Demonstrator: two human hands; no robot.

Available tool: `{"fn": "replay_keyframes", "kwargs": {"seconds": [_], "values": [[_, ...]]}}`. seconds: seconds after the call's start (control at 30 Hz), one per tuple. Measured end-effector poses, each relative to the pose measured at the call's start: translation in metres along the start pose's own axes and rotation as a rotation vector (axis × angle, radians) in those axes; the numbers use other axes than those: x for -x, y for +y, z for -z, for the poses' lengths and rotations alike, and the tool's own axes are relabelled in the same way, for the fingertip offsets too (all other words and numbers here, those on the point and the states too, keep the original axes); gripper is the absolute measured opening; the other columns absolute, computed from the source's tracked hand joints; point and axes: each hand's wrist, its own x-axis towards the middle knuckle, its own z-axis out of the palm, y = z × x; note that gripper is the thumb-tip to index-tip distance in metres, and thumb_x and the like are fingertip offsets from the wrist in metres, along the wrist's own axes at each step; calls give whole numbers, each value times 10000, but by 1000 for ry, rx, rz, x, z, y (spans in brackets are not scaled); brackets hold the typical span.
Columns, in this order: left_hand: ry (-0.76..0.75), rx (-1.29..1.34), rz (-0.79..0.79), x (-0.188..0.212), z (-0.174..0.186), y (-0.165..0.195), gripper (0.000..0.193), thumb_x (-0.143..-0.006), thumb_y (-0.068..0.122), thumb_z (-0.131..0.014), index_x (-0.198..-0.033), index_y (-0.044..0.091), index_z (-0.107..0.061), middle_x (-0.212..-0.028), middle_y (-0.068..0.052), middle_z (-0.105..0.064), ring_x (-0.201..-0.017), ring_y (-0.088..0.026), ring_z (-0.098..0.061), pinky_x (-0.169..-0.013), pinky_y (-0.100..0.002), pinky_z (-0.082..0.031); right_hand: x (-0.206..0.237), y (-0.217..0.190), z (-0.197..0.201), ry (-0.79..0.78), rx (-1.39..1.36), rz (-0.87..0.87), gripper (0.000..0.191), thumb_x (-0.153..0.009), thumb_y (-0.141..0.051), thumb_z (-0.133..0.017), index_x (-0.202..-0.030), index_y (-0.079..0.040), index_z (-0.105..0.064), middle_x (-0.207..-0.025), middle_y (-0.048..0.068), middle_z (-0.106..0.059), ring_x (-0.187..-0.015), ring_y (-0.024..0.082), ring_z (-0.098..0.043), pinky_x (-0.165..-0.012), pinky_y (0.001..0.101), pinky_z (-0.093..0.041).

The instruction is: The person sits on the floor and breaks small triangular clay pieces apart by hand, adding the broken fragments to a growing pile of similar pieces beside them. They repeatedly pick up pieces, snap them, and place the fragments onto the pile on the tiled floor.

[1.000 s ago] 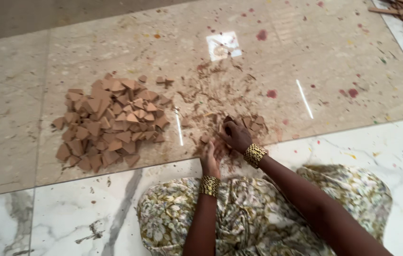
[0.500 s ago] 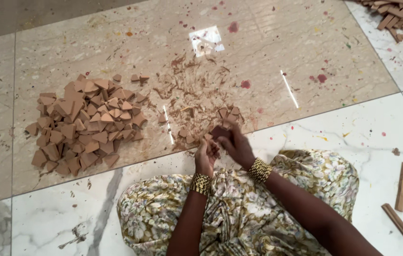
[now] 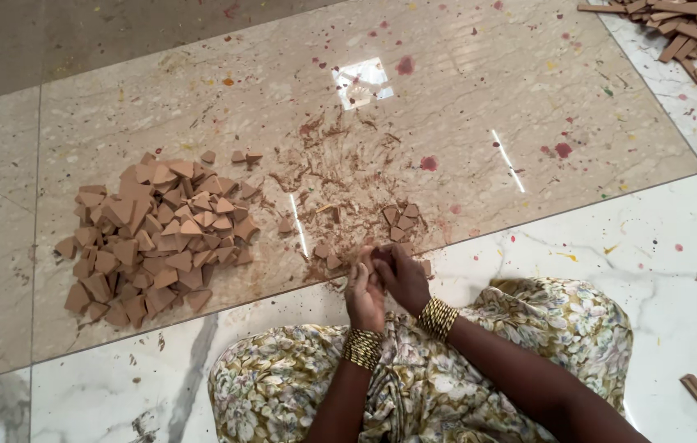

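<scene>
Gold bangles point(image 3: 362, 349), floral yellow-green garment point(image 3: 438, 394)

The light was bright and even where I sat, daylight-soft, falling from above. It bounced off the glossy beige marble floor point(image 3: 529, 98) as a white square of glare ahead of me and two thin bright streaks nearer. Shadows stayed faint; only a short soft one sat under the heap of brown wedge-shaped wooden pieces point(image 3: 155, 234). My fingers point(image 3: 381, 261) looked slightly smeared. The far left corner was dimmer.
</scene>
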Motion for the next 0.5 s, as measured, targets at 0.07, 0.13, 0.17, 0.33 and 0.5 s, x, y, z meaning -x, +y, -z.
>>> {"fn": "replay_keyframes", "kwargs": {"seconds": [0.07,0.13,0.17,0.33,0.5], "values": [[-6,-67,-7,3,-9,3,422,-1045,160,-484,-1442,15,-497,-1443,-149,-589,-1244,-196,-617,-1052,-303,-540,-5,-4,2,20,-34,-38,273,-960,-245,-658,-1163,-77,-584,-953,154,-765,-841,318,-777,-695,402,-612],[-41,-77,-1,4,-13,6,449,-1043,137,-514,-1475,18,-476,-1448,-145,-588,-1274,-183,-614,-1064,-288,-531,-7,-11,7,88,9,23,268,-967,-240,-663,-1167,-77,-590,-965,158,-763,-845,340,-762,-694,407,-598],[-77,-50,9,4,-15,5,464,-1037,130,-526,-1483,13,-472,-1444,-128,-585,-1272,-181,-610,-1059,-293,-528,-8,-14,11,124,37,58,266,-970,-237,-666,-1169,-77,-593,-971,161,-762,-847,351,-755,-693,409,-591],[-14,-98,67,0,-8,1,451,-1048,175,-580,-1451,-24,-538,-1327,-129,-650,-1164,-210,-636,-962,-326,-550,-5,-30,28,110,289,203,250,-971,-227,-667,-1187,-106,-636,-997,143,-757,-837,318,-743,-688,404,-575],[24,70,131,-3,1,7,392,-978,218,-624,-1310,11,-598,-1219,-113,-706,-1109,-216,-692,-948,-322,-617,-8,-26,27,75,-106,76,294,-972,-238,-670,-1217,-80,-628,-1026,133,-774,-908,241,-770,-745,335,-604]]}}
